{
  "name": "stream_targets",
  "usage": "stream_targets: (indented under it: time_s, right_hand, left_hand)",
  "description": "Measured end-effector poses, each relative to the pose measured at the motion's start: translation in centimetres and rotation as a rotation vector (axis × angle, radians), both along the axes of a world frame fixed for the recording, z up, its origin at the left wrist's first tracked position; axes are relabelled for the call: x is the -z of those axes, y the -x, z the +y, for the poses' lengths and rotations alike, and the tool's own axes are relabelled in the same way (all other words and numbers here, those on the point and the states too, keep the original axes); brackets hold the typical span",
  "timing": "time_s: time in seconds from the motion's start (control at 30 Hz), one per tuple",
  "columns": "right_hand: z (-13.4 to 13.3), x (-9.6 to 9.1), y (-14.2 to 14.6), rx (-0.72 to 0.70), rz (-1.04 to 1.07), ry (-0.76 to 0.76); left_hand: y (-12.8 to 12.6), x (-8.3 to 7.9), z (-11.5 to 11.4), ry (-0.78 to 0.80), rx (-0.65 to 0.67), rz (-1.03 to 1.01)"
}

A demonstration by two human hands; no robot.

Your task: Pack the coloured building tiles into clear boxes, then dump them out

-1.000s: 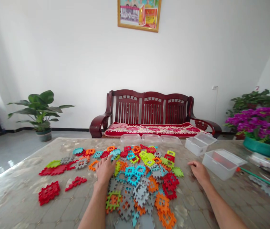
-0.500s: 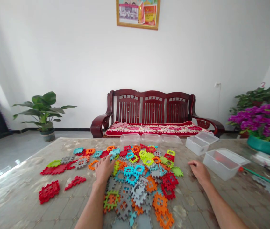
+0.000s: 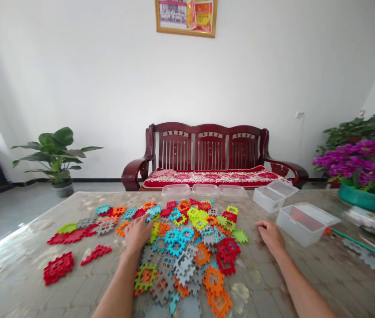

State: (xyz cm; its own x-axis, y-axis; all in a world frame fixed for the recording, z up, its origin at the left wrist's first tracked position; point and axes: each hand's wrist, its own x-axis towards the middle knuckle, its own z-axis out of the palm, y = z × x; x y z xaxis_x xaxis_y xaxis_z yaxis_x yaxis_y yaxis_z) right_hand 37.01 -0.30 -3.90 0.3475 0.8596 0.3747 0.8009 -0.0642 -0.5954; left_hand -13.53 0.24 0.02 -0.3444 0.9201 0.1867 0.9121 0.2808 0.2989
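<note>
A large spread of colourful toothed interlocking plastic tiles (image 3: 182,238) covers the middle of the table, in red, orange, blue, green and grey. My left hand (image 3: 137,233) lies at the left edge of this pile, fingers stretched forward over it and touching tiles near a red one. Whatever is under its fingertips is hidden. To the right of the pile, my right hand (image 3: 272,238) rests on the tabletop with its fingers loosely curled in; nothing shows in it. A stack of red tiles (image 3: 59,267) and a red triangular piece (image 3: 96,254) lie left of my left forearm.
Two clear plastic boxes (image 3: 305,234) with lids stand at the right, beyond my right hand. Three clear containers (image 3: 205,190) line the table's far edge. A teal pot (image 3: 365,198) of purple flowers, a green stick (image 3: 360,242) and a grey toothed strip (image 3: 369,258) are farther right.
The whole view has shifted slightly, so everything sits a little farther left. Both hands keep their places beside the pile, and no tile has visibly moved.
</note>
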Motion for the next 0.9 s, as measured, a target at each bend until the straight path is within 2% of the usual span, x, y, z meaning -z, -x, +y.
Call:
stream_targets:
  time_s: [0.33,0.5,0.6,0.9]
  right_hand:
    - [0.1,0.6,0.0,-0.038,0.04,0.003]
    - [0.8,0.1,0.1,0.026,0.105,0.11]
    - [2.9,-0.9,0.2,0.044,0.132,0.129]
    - [12.3,-4.3,1.4,0.189,0.154,0.141]
  left_hand:
    - [0.5,0.2,0.4,0.042,-0.001,0.042]
    - [0.8,0.4,0.6,0.053,0.011,0.044]
    - [0.8,0.4,0.6,0.052,0.007,0.031]
    - [1.0,0.2,0.5,0.084,0.017,0.028]
